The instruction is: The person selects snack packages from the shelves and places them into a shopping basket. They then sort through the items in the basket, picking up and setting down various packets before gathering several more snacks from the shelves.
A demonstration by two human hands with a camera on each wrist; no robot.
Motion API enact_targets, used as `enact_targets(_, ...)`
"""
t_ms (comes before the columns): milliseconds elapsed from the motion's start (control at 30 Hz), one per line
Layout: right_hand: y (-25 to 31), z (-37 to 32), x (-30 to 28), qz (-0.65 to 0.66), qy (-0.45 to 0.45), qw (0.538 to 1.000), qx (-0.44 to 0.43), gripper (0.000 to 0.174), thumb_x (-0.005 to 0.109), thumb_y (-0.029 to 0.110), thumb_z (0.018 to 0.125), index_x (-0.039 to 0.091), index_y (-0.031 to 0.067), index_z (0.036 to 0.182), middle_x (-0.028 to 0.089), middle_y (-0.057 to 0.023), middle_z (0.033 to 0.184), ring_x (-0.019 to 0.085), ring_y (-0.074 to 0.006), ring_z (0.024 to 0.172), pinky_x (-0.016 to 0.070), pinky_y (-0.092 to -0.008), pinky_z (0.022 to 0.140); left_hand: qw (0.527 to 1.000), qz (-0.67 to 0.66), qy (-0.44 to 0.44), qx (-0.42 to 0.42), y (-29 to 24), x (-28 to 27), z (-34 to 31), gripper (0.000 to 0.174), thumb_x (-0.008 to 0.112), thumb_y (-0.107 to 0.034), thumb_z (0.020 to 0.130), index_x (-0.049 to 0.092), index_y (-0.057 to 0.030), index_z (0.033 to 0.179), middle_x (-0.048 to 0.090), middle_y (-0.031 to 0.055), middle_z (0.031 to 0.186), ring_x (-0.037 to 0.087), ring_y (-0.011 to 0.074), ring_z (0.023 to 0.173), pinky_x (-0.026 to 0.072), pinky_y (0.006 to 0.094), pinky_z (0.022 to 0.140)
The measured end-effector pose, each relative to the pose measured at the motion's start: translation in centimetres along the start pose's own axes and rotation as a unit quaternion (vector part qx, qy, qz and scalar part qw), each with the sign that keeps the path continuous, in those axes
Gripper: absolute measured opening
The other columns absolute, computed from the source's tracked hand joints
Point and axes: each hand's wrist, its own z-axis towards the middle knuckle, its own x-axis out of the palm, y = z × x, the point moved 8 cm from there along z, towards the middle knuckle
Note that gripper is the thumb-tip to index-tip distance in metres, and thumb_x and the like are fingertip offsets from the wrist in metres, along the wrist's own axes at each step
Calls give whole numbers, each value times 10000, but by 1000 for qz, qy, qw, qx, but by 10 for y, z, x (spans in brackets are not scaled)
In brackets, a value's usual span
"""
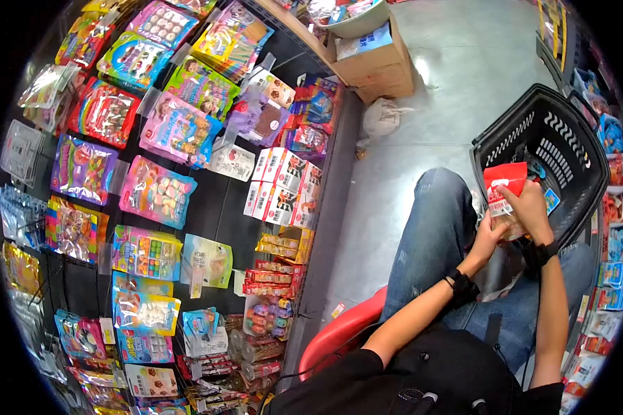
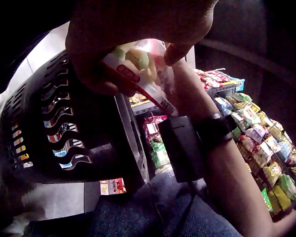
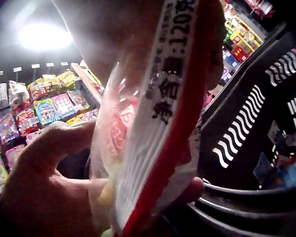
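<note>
Packet point(image 1: 503, 174) held between both hands, over lap point(image 1: 439, 214), near basket point(image 1: 586, 183). Left hand point(image 1: 488, 240) pinches lower side, thumb and fingers curled round; right hand point(image 1: 531, 209) grips upper side. Probably light, film slick and floppy (pale lumps point(image 2: 142, 60) inside look loose, may shift). Best hold: flat red edge, not bulging clear part; hard squeeze could squash lumps.

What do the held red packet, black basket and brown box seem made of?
Packet: probably glossy plastic film, since pale contents show through clear parts. Basket: seemingly satin moulded plastic, with regular slots through its walls. Box: likely matte cardboard, judging by its plain brown sides.
</note>
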Motion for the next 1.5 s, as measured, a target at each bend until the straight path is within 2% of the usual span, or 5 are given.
enact_targets(300,-19,2,4,-92,14,995,20,473,612,409,875,643,-31,703,611,-217,647,617,-385,621,469,-419,531,998,45,-1,-54,-2,0,-2,424,585,-138,883,409,-32,1254,609,49,1031,593,91,774,459,207,565)
enact_targets(467,-7,5,5,13,20,1000,-4,345,633,307,874,648,-38,880,670,-200,782,671,-327,729,507,-374,620,999,27,-25,-3,-7,2,-1,423,596,-150,878,416,-40,1245,612,40,990,572,72,703,418,189,491)
enact_targets(767,-16,6,3,52,-29,998,16,604,696,190,817,391,3,1304,668,-229,954,676,-332,881,524,-383,760,999,30,-44,5,-5,1,1,514,647,-47,838,394,3,1283,572,92,1180,563,164,1078,445,310,939)
enact_targets(1400,-113,27,18,130,24,991,25,452,401,343,1008,422,1,1303,571,-182,1193,553,-198,1098,414,-331,947,963,240,-80,91,-24,2,-8,396,580,-13,843,443,16,1214,641,216,1059,638,285,1004,485,373,859)
enact_targets(1500,-189,28,24,466,-7,868,173,600,367,444,1002,359,-11,1393,445,-155,1383,435,-192,1251,333,-315,1050,972,223,-64,46,-34,3,-15,330,562,-32,849,469,24,1162,634,258,1032,623,367,1014,488,412,833)
